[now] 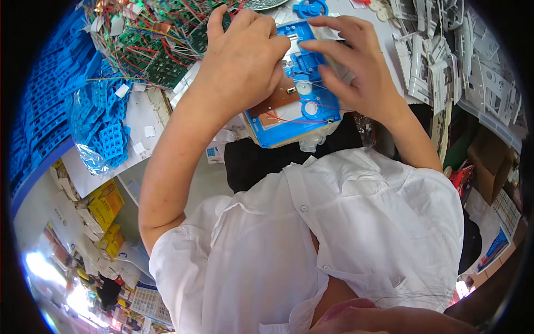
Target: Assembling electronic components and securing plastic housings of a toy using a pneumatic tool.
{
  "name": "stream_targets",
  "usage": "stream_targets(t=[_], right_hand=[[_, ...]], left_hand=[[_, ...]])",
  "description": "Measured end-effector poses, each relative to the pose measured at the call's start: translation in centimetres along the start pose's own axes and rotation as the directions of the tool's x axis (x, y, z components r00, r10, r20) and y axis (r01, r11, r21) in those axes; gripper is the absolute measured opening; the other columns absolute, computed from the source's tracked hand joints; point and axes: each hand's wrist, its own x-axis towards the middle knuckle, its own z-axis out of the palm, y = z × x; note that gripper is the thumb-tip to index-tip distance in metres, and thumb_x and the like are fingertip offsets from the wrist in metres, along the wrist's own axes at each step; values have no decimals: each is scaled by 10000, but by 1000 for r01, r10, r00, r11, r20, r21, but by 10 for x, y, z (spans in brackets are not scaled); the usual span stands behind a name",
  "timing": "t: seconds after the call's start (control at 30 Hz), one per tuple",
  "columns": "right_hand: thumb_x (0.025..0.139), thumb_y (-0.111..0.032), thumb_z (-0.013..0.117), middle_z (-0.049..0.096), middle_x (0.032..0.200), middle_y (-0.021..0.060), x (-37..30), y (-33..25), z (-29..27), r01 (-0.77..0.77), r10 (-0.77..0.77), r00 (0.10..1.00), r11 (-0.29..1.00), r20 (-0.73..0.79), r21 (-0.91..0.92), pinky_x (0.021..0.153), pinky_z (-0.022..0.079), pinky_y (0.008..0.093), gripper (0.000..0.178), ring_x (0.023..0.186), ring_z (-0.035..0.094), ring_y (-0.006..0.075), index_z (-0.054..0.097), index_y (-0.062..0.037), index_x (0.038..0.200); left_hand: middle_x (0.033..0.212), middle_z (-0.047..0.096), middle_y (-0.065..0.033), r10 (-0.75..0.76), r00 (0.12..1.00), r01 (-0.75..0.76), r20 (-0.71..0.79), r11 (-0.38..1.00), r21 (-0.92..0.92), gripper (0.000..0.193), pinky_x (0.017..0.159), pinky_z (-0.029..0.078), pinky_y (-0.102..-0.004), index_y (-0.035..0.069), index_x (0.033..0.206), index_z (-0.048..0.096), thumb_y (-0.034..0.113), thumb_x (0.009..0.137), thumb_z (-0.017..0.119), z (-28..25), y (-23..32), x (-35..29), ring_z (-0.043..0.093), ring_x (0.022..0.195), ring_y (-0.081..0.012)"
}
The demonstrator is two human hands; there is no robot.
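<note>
A blue plastic housing [289, 131] lies on the table's near edge, its inner side up. A brown circuit board [283, 97] sits at its left part, with thin red wires running across. A white round part [303, 87] and a round ring [311, 108] show inside it. My left hand [245, 61] bends over the housing's upper left, fingers curled and their tips hidden; whatever they pinch cannot be seen. My right hand [359, 64] hovers at the housing's right side with fingers spread, holding nothing visible.
Green circuit boards with tangled wires [167, 69] are heaped at the back left. Blue plastic parts [50, 106] fill the far left, some in a clear bag [92, 158]. Grey-white plastic shells [434, 64] pile up at the right. A blue ring-shaped part [310, 8] lies beyond the housing.
</note>
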Motion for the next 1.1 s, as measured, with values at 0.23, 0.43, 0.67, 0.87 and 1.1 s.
stream_targets(t=[0.23,0.43,0.67,0.87,1.1], right_hand=[[812,8,661,586,1403,100,-17,11,-27,-9,11,997,1000,-77,15,972,469,377,375,1258,487,298,735,-82,1168],[765,-63,717,589,1303,148,-28,18,-41,-100,106,989,993,-108,61,934,474,405,341,1176,505,329,750,-97,1103],[767,-64,727,586,1332,154,-35,13,-48,-147,156,985,983,-74,111,924,473,409,340,1174,506,339,745,-88,1105],[763,-65,726,615,1278,167,-28,5,-44,-82,87,996,986,-29,147,917,476,425,299,1135,531,359,731,-52,1063],[817,-3,686,629,1335,111,-30,9,-35,-3,8,999,992,-35,125,958,478,379,326,1207,533,309,735,-66,1133]], left_hand=[[1005,617,-153,77,962,-116,262,984,138,165,1078,336,-581,50,868,731,182,791,670,-4,5,25,561,1084,-335],[950,707,-101,78,926,-200,370,932,303,125,990,453,-497,93,860,767,189,800,714,-1,26,37,660,1034,-266],[861,723,-137,-36,870,-108,493,960,260,51,705,558,-394,73,789,720,122,794,733,-8,33,54,702,750,-312],[903,761,-174,-214,745,15,632,952,305,160,723,599,-443,46,867,780,137,851,649,-7,17,82,756,864,-339],[915,760,-177,-193,734,4,651,960,280,157,741,599,-443,42,864,773,122,849,638,-6,22,78,750,870,-344]])
